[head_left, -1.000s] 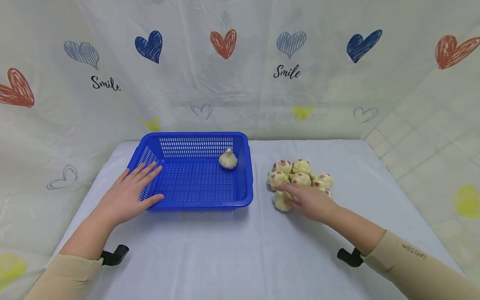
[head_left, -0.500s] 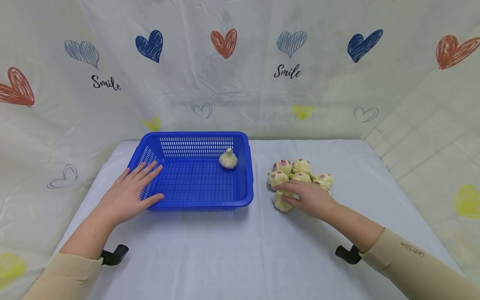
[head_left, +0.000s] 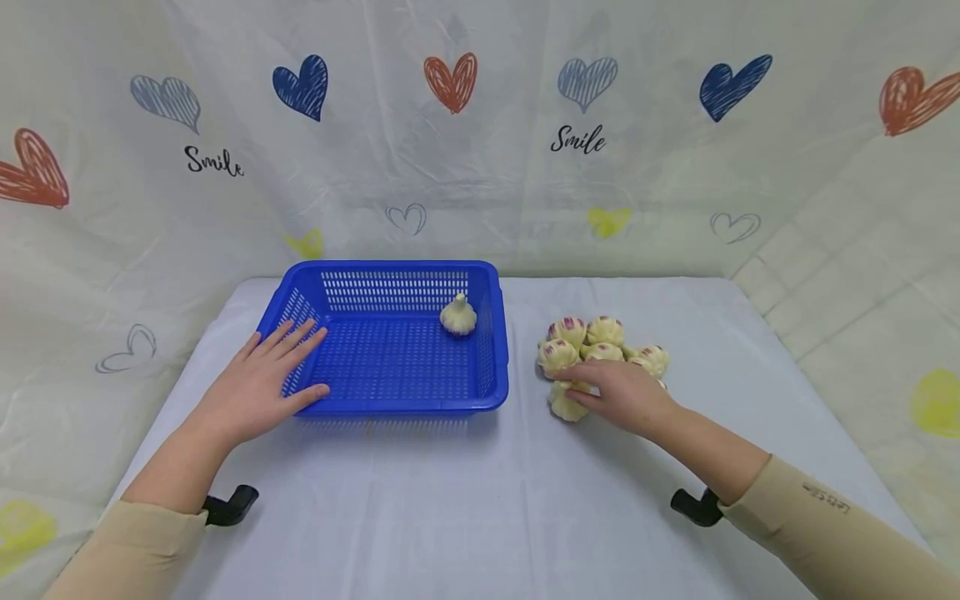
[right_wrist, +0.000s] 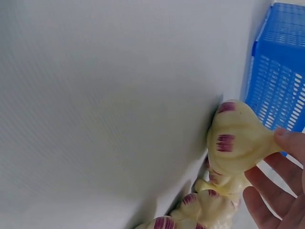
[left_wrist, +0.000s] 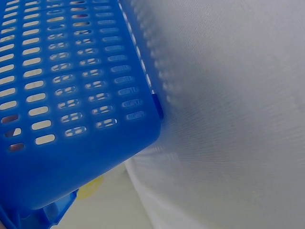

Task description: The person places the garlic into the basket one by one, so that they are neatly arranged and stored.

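Observation:
Spread over the left side of the blue plastic basket (head_left: 390, 408), my left hand (head_left: 258, 387) lies with its fingers straight. One garlic bulb (head_left: 458, 317) sits inside at the basket's right end. My right hand (head_left: 626, 396) pinches the stem of another garlic bulb (head_left: 567, 403) between thumb and fingers. In the right wrist view that pale, purple-streaked bulb (right_wrist: 236, 138) rests against the white cloth. Right behind it is a cluster of several garlic bulbs (head_left: 558, 357), partly covered by my right hand. The left wrist view has the basket's slotted wall (left_wrist: 71, 86).
A white cloth (head_left: 450, 508) covers the table. Behind it hangs a pale curtain (head_left: 510, 167) printed with hearts. The table's right edge slopes away beyond the garlic cluster. The basket stands to the left of the cluster.
My right thumb and fingers have closed in on the front bulb's stem. The left hand keeps its place at the basket, and the head view has shifted slightly.

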A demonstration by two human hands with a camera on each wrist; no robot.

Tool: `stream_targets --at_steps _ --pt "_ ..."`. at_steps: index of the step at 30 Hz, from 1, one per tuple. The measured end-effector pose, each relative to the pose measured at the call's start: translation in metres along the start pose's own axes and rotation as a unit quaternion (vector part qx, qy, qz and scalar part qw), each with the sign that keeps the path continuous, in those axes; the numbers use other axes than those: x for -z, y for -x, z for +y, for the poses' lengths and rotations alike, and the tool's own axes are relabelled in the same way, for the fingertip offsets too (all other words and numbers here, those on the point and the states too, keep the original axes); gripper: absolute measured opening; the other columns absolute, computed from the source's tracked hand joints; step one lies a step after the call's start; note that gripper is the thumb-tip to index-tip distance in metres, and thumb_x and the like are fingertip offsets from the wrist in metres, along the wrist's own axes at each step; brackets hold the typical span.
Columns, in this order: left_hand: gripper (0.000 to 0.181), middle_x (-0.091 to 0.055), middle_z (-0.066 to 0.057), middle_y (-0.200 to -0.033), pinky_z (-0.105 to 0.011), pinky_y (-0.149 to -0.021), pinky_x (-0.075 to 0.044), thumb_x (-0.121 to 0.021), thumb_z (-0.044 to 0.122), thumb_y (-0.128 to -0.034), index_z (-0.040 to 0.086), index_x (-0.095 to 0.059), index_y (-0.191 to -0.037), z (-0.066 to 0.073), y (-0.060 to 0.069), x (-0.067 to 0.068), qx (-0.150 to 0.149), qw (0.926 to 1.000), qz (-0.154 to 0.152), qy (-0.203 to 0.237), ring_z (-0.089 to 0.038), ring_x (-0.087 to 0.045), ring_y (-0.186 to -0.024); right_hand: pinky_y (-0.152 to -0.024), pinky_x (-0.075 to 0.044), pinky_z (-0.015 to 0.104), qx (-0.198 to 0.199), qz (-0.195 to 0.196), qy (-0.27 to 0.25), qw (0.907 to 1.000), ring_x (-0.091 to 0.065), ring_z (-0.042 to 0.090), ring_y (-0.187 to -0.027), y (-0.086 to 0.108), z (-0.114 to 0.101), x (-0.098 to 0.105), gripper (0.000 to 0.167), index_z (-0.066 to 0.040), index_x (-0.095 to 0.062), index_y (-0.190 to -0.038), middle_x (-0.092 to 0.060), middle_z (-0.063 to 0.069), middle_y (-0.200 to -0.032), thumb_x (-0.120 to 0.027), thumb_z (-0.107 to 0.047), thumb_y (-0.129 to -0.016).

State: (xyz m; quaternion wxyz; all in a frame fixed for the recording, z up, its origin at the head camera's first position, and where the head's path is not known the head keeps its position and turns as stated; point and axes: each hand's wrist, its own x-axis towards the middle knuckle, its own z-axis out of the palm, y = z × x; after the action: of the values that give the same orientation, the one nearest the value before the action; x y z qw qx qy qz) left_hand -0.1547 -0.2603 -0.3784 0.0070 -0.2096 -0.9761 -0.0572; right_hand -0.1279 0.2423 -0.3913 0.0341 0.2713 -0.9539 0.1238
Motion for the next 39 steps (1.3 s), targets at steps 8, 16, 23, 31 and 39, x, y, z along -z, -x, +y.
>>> stream_targets --at_steps 8,16,23,31,39 --pt "0.087 -0.015 -0.008 -0.166 -0.055 -0.121 0.002 -0.045 0.070 -0.0928 0.022 -0.019 -0.160 -0.001 -0.001 0.001 0.001 1.0000 -0.005 -0.003 -0.038 -0.011 -0.150 -0.078 -0.058 0.039 -0.010 -0.003 -0.019 0.9998 -0.070 0.020 -0.102 0.001 0.000 0.005 0.029 -0.019 -0.074 -0.119 -0.073 -0.002 -0.113 -0.074 -0.021 -0.091" --pt "0.085 -0.015 -0.007 -0.166 -0.056 -0.121 0.001 -0.055 0.061 -0.0935 0.022 -0.019 -0.160 -0.001 -0.005 0.000 0.000 1.0000 -0.005 0.001 -0.038 -0.011 -0.151 -0.076 -0.058 0.034 -0.017 0.001 -0.051 0.9986 -0.070 0.013 -0.098 0.002 -0.002 0.016 0.029 -0.019 -0.075 -0.118 -0.073 -0.006 -0.112 -0.074 -0.018 -0.090" --pt "0.086 -0.015 -0.007 -0.166 -0.055 -0.121 0.002 -0.053 0.064 -0.0931 0.022 -0.019 -0.160 -0.001 -0.003 0.000 0.003 1.0000 -0.007 0.002 -0.038 -0.011 -0.151 -0.065 -0.054 0.027 -0.046 -0.005 -0.069 0.9966 -0.066 0.007 -0.083 0.000 -0.007 0.028 0.026 -0.020 -0.075 -0.117 -0.074 -0.007 -0.104 -0.073 -0.021 -0.091" --pt "0.087 -0.014 -0.007 -0.166 -0.055 -0.121 0.003 -0.049 0.068 -0.0928 0.022 -0.018 -0.160 -0.001 -0.001 0.000 0.005 0.9999 -0.011 0.001 -0.038 -0.011 -0.151 -0.071 -0.054 0.034 -0.061 0.009 -0.081 0.9948 -0.065 0.013 -0.084 -0.012 -0.010 0.049 0.029 -0.022 -0.074 -0.121 -0.074 -0.007 -0.100 -0.071 -0.020 -0.093" --pt "0.085 -0.016 -0.008 -0.166 -0.055 -0.121 0.002 -0.054 0.062 -0.0937 0.022 -0.018 -0.160 0.000 -0.001 0.001 0.003 1.0000 -0.005 0.001 -0.038 -0.011 -0.150 -0.075 -0.055 0.037 -0.072 0.030 -0.119 0.9897 -0.068 0.017 -0.088 -0.032 -0.011 0.062 0.029 -0.024 -0.072 -0.124 -0.073 -0.002 -0.112 -0.068 -0.021 -0.095"
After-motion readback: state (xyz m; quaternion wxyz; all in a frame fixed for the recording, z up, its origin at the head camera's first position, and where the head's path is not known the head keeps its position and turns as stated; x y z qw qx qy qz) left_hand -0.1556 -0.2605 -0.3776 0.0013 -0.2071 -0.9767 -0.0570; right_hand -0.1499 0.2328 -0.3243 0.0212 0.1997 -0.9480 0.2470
